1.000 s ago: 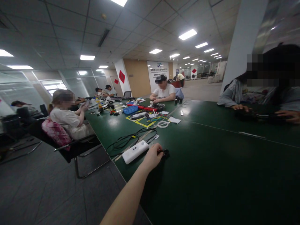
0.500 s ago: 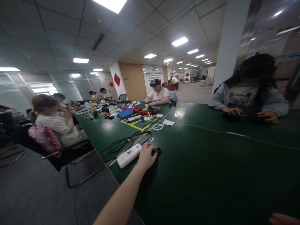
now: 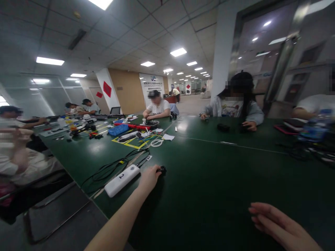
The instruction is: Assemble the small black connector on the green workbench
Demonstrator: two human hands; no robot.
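Note:
My left hand [image 3: 149, 178] reaches forward over the green table, its fingers closed on a small black object [image 3: 162, 170] whose kind I cannot make out. Just left of that hand lies a white box marked "2" [image 3: 122, 180], with black cables [image 3: 115, 165] looping behind it. At the lower right, my right hand [image 3: 277, 221] is above the table, fingers stretched out and holding nothing.
Farther along the green table [image 3: 199, 181] are a blue basket [image 3: 118, 130], a white cable coil [image 3: 156, 143], paper [image 3: 168, 137] and loose tools. A bottle [image 3: 318, 127] and dark cables are at right. Several people sit around the table.
The view has turned right. My right hand has come in from the lower right corner. My left hand stays by the white box, with the black object now showing more at its fingertips.

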